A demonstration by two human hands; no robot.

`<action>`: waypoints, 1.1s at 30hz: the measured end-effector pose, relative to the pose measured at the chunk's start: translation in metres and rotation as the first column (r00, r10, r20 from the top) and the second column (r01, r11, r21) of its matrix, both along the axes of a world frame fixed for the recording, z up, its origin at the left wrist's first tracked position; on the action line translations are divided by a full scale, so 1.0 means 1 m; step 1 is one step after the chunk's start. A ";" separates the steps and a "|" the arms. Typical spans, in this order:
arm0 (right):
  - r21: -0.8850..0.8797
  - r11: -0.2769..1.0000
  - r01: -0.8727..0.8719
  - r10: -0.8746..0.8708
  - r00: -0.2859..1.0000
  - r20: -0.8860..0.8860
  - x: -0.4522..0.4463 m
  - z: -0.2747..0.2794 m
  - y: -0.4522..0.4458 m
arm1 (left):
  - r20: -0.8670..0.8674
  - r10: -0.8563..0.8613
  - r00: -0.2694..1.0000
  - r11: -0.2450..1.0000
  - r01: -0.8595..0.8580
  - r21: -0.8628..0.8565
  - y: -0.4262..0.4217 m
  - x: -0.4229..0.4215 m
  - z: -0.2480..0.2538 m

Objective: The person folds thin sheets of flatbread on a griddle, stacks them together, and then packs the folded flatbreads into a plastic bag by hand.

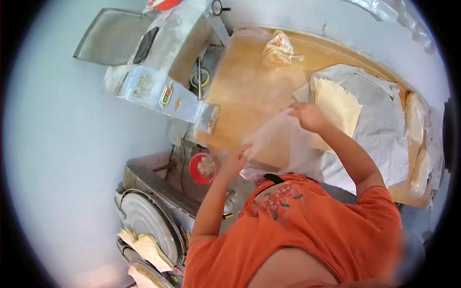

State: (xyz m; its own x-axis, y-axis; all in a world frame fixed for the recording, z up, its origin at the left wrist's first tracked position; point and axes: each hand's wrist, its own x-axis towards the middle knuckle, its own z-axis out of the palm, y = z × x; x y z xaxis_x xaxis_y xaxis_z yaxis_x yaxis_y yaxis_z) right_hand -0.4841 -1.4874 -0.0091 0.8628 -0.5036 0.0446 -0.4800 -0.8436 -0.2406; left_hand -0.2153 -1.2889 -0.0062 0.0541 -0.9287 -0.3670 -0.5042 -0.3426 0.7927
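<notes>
Between my two hands a thin clear plastic bag [271,137] is stretched over the near edge of the wooden table. My left hand [235,161] is closed on its left edge. My right hand [307,116] pinches its upper right edge, beside a stack of pale yellow dough sheets [336,103]. Those sheets lie on a grey-white cloth [379,120] on the right of the table. Part of the stack is hidden behind my right forearm.
A knotted plastic bag [278,49] lies at the table's back. Left stands a machine [163,96] with green and red buttons. A red bowl [201,168] sits below it. Round metal lids [149,221] with yellowish sheets are lower left. Filled clear bags [415,120] line the right edge.
</notes>
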 end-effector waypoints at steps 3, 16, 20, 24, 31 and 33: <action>0.013 0.994 0.113 -0.113 0.986 0.123 0.024 -0.003 -0.027 | 0.097 0.135 0.986 0.985 -0.123 -0.119 -0.020 -0.002 -0.025; -0.082 0.994 -0.072 0.078 0.994 0.082 0.044 0.001 -0.001 | 0.811 0.341 0.476 0.898 0.089 -0.430 -0.041 -0.034 -0.007; -0.079 0.997 0.006 -0.013 0.996 -0.086 0.069 -0.064 -0.016 | 0.770 -0.284 0.571 0.721 0.657 -0.221 -0.053 -0.042 -0.066; -0.156 0.982 -0.108 0.111 0.994 0.008 0.123 -0.100 -0.054 | 0.749 -0.398 0.529 0.720 0.686 -0.102 -0.077 -0.042 -0.108; 0.092 0.927 -0.365 0.366 0.930 -0.001 0.126 -0.086 -0.042 | 0.806 -0.222 0.548 0.945 0.324 0.040 -0.063 -0.018 -0.124; 0.102 0.928 -0.359 0.371 0.919 -0.135 0.095 -0.093 -0.026 | 0.825 -0.231 0.515 0.966 0.221 0.133 -0.068 -0.018 -0.111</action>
State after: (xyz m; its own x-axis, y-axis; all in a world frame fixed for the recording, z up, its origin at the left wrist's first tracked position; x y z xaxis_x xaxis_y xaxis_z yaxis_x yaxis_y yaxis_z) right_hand -0.3893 -1.5131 -0.1019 0.9809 -0.1494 -0.1242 -0.1773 -0.9497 -0.2582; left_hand -0.2334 -1.3565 -0.1169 0.1268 -0.9516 -0.2801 -0.9919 -0.1243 -0.0268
